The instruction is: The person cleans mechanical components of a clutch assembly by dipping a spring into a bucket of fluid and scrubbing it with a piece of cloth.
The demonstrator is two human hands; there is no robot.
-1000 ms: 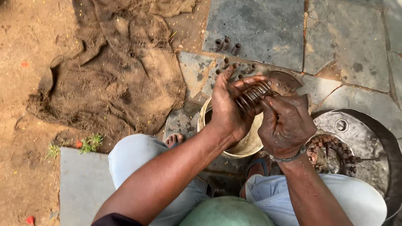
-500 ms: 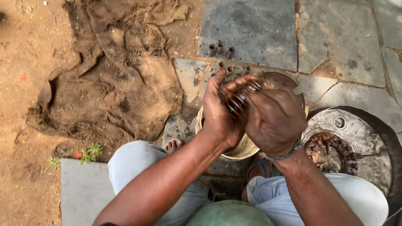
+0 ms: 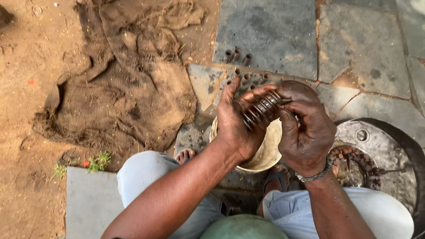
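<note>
Directly above the pale bucket (image 3: 265, 152), the left hand (image 3: 237, 124) cradles a coil spring (image 3: 261, 108) in curled fingers; the right hand (image 3: 307, 132) pinches its far end. Small springs (image 3: 237, 55) lie beyond the bucket.

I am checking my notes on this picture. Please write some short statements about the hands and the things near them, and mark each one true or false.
1. Both hands hold a coil spring between them. True: left hand, right hand.
2. The hands are above a pale bucket. True.
3. The brown sack cloth lies on the person's right. False: it lies on the left.
4. More small springs stand on the stone slabs. True.
5. The right wrist is bare. False: it wears a bracelet.
</note>
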